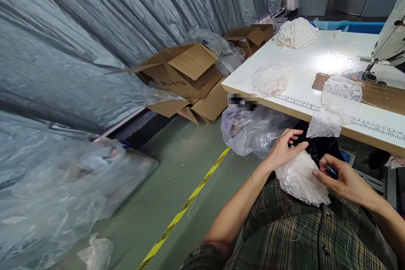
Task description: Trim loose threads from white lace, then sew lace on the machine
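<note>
My right hand (343, 177) is closed around thread snips (329, 169) with a blue handle; their dark tip points toward my left hand. My left hand (284, 149) is open, fingers stretched and thumb apart, just over the upper edge of a bundle of white lace (302, 177). This bundle lies on my lap between both hands. From the sewing machine (390, 29) a strip of white lace (340, 90) runs across the table and hangs over its front edge, above my hands.
Two more white lace piles lie on the white table (303, 67), one near its left corner (272, 79), one at the back (296, 33). A clear plastic bag (249, 128) sits under the table. Cardboard boxes (193, 71) and yellow floor tape (186, 206) are left.
</note>
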`<state>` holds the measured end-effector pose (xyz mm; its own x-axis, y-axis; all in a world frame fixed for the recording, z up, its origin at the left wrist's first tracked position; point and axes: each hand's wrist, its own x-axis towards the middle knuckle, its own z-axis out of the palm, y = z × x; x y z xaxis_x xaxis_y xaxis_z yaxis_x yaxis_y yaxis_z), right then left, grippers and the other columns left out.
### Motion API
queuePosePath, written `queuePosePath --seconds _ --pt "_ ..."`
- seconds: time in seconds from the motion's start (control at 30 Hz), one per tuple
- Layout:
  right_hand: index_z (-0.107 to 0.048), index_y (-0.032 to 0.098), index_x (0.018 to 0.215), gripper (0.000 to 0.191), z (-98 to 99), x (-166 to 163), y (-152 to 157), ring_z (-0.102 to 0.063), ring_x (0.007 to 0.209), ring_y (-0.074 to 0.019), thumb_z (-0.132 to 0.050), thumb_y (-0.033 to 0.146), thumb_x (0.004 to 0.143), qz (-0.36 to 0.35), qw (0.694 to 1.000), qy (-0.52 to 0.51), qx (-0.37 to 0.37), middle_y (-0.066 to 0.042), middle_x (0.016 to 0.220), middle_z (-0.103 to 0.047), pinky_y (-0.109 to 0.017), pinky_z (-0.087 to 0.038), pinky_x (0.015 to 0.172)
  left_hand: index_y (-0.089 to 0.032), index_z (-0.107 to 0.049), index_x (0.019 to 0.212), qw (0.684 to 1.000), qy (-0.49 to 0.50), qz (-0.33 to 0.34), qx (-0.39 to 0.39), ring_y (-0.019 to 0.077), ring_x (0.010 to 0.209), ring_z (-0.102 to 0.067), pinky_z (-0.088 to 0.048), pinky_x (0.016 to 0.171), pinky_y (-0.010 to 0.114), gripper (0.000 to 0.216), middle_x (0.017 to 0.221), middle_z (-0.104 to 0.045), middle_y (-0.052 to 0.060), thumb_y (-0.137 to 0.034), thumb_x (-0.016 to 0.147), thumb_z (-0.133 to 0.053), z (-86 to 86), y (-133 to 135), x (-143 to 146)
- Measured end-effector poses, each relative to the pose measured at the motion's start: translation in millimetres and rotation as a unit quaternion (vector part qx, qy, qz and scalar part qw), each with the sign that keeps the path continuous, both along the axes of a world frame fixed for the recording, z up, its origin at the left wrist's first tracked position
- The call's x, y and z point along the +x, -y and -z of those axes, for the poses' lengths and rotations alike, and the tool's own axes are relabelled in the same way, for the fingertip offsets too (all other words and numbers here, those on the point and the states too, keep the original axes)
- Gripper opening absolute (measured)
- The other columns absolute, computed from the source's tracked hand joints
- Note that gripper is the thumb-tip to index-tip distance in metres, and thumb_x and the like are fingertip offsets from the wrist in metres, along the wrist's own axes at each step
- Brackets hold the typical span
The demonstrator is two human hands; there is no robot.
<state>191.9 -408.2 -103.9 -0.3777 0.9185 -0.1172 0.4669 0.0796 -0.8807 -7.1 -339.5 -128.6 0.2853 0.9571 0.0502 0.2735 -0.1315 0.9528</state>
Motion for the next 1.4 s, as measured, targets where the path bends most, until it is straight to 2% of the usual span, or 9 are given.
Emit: queuePosePath --seconds 0.23,0.43,0.5,0.67,0.8,0.9,1.07,1.27,1.4 --pt "-0.055 0.021 0.081 0.03 -14.9 -3 -8 -0.047 0.058 -0.0131 -0.054 0.05 0.091 0.087 0.989 -0.005 0.118 0.001 0.066 -0.052 -0.025 -0.041 0.055 -0.017 -0.064 0.075 0.993 -0.029 0.038 0.106 0.0145 0.075 -0.057 -0.044 0.071 0.027 0.023 0.079 -0.062 0.003 -0.036 0.088 -0.06 -9.7 1 20" --pt "-0.053 0.021 0.085 0.034 -9.1 -9 -10 -0.047 0.05 -0.0125 -0.06 0.054 0.083 0.22 0.956 0.053 0.185 0.001 0.063 -0.056 -0.025 -0.041 0.051 -0.019 -0.065 0.069 0.947 -0.116 0.23 0.193 0.0165 0.073 -0.056 -0.045 0.074 0.03 0.024 0.074 -0.061 0.005 -0.027 0.088 -0.055 -20.9 38 17" --pt "-0.054 0.021 0.083 0.026 -9.5 -11 -9 -0.046 0.049 -0.012 -0.055 0.046 0.087 0.202 0.962 0.048 0.175 0.001 0.062 -0.055 -0.024 -0.04 0.049 -0.018 -0.067 0.076 0.953 -0.079 0.226 0.185 0.0168 0.077 -0.058 -0.046 0.077 0.031 0.022 0.08 -0.063 0.006 -0.031 0.089 -0.056 -22.6 40 11" --pt "-0.06 0.02 0.079 0.02 -16.8 -19 3 -0.049 0.055 -0.0122 -0.05 0.032 0.09 0.051 0.986 -0.017 0.156 0.001 0.063 -0.057 -0.023 -0.04 0.053 -0.017 -0.068 0.107 0.991 0.071 0.061 0.094 0.0207 0.1 -0.059 -0.046 0.089 0.034 0.039 0.109 -0.062 0.01 -0.044 0.079 -0.071 -22.8 18 -5" --pt "-0.063 0.019 0.082 0.016 -19.3 -24 11 -0.053 0.058 -0.0133 -0.05 0.026 0.089 -0.035 0.991 -0.046 0.121 -0.001 0.068 -0.063 -0.024 -0.043 0.057 -0.015 -0.069 0.105 0.945 0.21 0.198 -0.153 0.0208 0.094 -0.063 -0.047 0.088 0.034 0.056 0.102 -0.068 0.009 -0.061 0.071 -0.073 -14.8 9 -8" --pt "-0.064 0.019 0.083 0.018 -18.9 -22 13 -0.054 0.06 -0.0139 -0.049 0.026 0.09 -0.058 0.991 -0.048 0.107 -0.001 0.071 -0.065 -0.025 -0.044 0.06 -0.012 -0.071 0.088 0.908 0.246 0.231 -0.249 0.0179 0.081 -0.063 -0.049 0.081 0.031 0.058 0.085 -0.07 0.007 -0.063 0.06 -0.081 -10.4 15 -7" --pt "-0.064 0.019 0.081 0.025 -16.3 -12 9 -0.049 0.057 -0.013 -0.05 0.036 0.093 -0.029 0.996 -0.028 0.073 0.0 0.067 -0.06 -0.023 -0.041 0.054 -0.011 -0.068 0.083 0.936 0.165 0.168 -0.26 0.0077 0.058 -0.051 -0.04 0.056 0.021 0.053 0.071 -0.064 0.001 -0.058 0.063 -0.083 -16.4 24 -11" --pt "-0.064 0.018 0.105 0.03 -19.8 -10 -6 -0.049 0.061 -0.0137 -0.052 0.042 0.092 0.067 0.989 -0.041 0.125 0.0 0.069 -0.056 -0.024 -0.041 0.054 -0.012 -0.068 0.077 0.96 0.127 0.168 -0.185 0.0086 0.065 -0.051 -0.041 0.06 0.021 0.047 0.072 -0.063 0.0 -0.058 0.071 -0.077 -29.7 26 -15" --pt "-0.06 0.017 0.123 0.039 -33.6 -14 -29 -0.035 0.051 -0.0111 -0.048 0.029 0.087 -0.045 0.987 -0.006 0.156 0.006 0.06 -0.044 -0.024 -0.034 0.051 -0.013 -0.069 0.078 0.965 0.11 0.177 -0.16 0.0092 0.066 -0.049 -0.04 0.063 0.022 0.044 0.072 -0.062 0.0 -0.056 0.073 -0.075 -34.4 26 -15"
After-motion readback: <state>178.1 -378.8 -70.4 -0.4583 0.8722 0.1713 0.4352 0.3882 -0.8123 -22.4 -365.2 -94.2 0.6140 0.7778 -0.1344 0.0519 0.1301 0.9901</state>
